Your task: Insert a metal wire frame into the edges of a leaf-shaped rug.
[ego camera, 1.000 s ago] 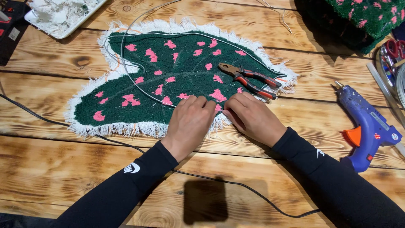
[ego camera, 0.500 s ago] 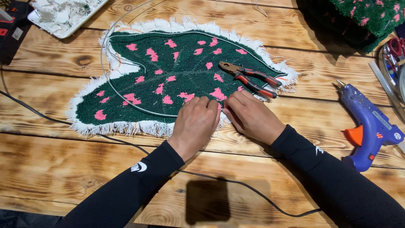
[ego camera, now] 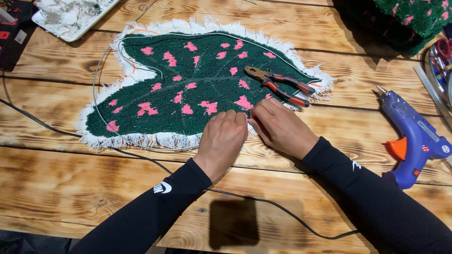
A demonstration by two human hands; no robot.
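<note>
The left hand (ego camera: 225, 134) and right hand (ego camera: 278, 126) are pressed, fingers curled together, onto the leaf-shaped rug (ego camera: 188, 80) edge. Whether anything is pinched cannot be told. Pliers (ego camera: 278, 85) are laid on the rug.

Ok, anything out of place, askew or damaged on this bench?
Nothing looks damaged. The pliers lie on the leaf-shaped rug itself, not on the table. The thin wire bows off the rug's left edge. Both hands, left and right, press the lower fringe.

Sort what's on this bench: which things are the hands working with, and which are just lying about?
In use: leaf-shaped tufted rug, thin wire along its edge, left hand, right hand.

Lying about: pliers, blue glue gun, white tray, black cable.
</note>
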